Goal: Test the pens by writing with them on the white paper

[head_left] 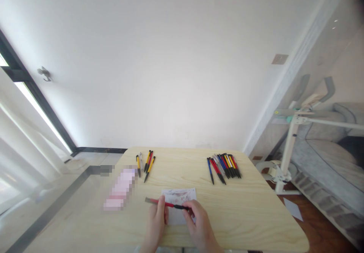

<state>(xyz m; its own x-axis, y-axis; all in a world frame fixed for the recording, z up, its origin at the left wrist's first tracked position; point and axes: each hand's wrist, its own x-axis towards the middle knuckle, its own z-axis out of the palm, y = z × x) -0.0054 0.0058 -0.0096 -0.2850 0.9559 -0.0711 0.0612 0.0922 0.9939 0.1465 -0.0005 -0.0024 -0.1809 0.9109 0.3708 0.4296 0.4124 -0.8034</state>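
A red pen with a black grip [170,204] lies nearly level across both my hands, above a sheet of paper. Its greyish end sticks out to the left. My left hand [156,217] is closed around the red barrel, thumb on top. At the black end, my right hand [199,220] pinches the pen, and the fingers cover its tip. Beneath is a small white sheet [176,218] with greyish and reddish marks on its upper half, partly hidden by my hands.
Several yellow, red and white pens [147,161] lie at the table's back left. A bigger row of blue, red, yellow and white pens [226,166] lies at the back right. A blurred pink item [121,188] is at the left edge of the wooden table [250,207]. The wall [182,75] stands behind.
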